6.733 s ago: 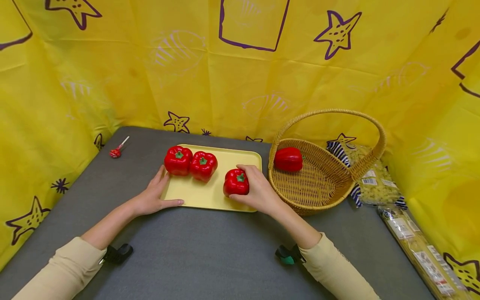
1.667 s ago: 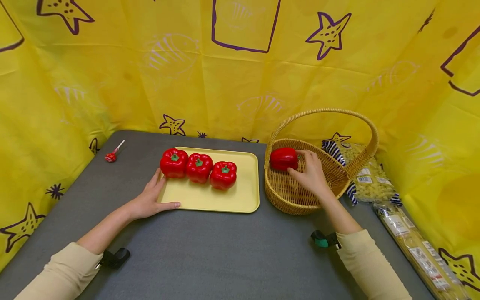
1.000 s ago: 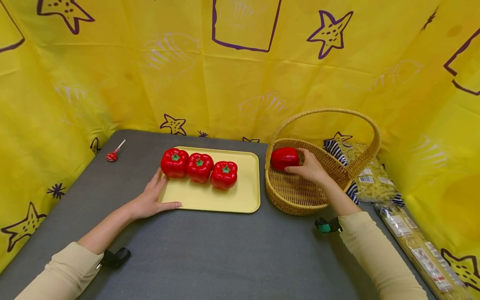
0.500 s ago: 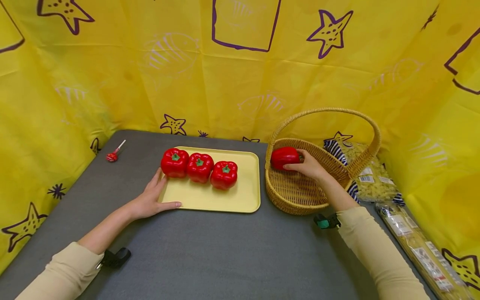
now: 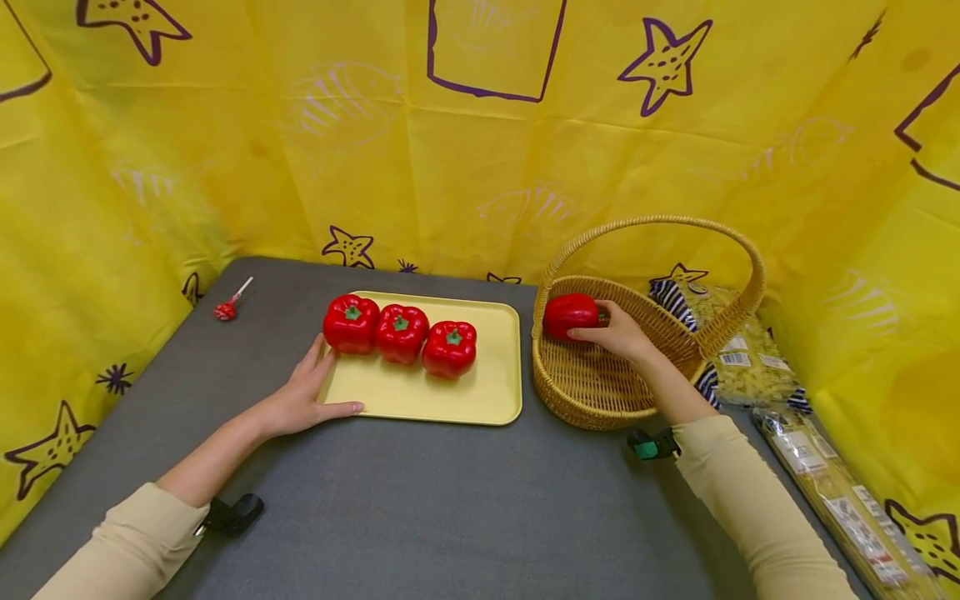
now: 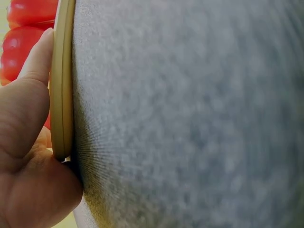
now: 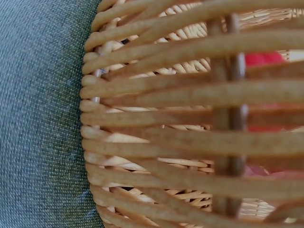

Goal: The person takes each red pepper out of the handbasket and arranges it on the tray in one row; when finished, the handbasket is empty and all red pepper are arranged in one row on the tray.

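Three red bell peppers (image 5: 401, 334) stand in a slanting row on the pale yellow tray (image 5: 491, 383), their green stems up. At the tray's near left corner rests my left hand (image 5: 300, 400), its thumb along the front edge and its fingers at the left side. The left wrist view shows that thumb (image 6: 38, 59) lying on the tray's rim (image 6: 61, 95). Inside the wicker basket (image 5: 592, 408), my right hand (image 5: 621, 335) grips another red bell pepper (image 5: 570, 315), which lies on its side, by its stem end. The basket's weave (image 7: 166, 95) hides most of this in the right wrist view.
A lollipop (image 5: 227, 310) lies at the table's far left. Behind and right of the basket is a pasta bag (image 5: 750, 358), with a long clear packet (image 5: 832, 500) nearer on the right. The basket's tall handle (image 5: 660, 222) arches over its opening. Yellow cloth hangs around the table.
My right hand set its earlier bell pepper beside the other two on the tray. It then reached into the basket and took hold of the one there. My left hand has stayed at the tray's corner.
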{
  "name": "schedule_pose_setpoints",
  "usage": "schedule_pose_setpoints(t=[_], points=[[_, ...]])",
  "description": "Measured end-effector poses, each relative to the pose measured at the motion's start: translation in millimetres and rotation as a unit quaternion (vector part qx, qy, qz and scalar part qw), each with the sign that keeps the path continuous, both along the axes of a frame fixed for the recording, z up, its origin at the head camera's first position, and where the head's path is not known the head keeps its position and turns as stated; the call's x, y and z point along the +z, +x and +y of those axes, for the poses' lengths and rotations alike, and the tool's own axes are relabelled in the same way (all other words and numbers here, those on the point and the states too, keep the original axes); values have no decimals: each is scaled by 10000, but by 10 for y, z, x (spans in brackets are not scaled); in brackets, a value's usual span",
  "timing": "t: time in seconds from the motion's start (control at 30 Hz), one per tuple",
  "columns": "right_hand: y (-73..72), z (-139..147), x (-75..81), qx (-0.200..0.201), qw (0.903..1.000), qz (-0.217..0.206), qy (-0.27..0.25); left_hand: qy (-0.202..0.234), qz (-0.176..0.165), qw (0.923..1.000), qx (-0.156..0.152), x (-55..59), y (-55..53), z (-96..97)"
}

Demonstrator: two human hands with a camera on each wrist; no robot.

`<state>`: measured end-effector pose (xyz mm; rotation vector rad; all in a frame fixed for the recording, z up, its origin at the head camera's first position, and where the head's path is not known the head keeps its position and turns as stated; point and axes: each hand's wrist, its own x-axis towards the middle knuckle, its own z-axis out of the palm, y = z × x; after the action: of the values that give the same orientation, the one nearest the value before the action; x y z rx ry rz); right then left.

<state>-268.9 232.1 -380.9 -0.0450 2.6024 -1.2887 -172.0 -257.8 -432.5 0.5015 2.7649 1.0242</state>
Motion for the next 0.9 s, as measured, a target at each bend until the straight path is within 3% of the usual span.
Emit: schedule_pose_setpoints(t=[0.33,0.53,0.73,0.9], points=[[12,14,6,-61,9997,168,174,121,-4,9999,101,0,20,7],[28,52,3,-146,9995,240,144,205,179,9995,172,-33,16,22],[53,48,34,-197,9995,217,-138,195,95,9989,409,-46,40,17],[70,47,74,-200,9996,201,-77,224,30,9981,572,-61,50,17]])
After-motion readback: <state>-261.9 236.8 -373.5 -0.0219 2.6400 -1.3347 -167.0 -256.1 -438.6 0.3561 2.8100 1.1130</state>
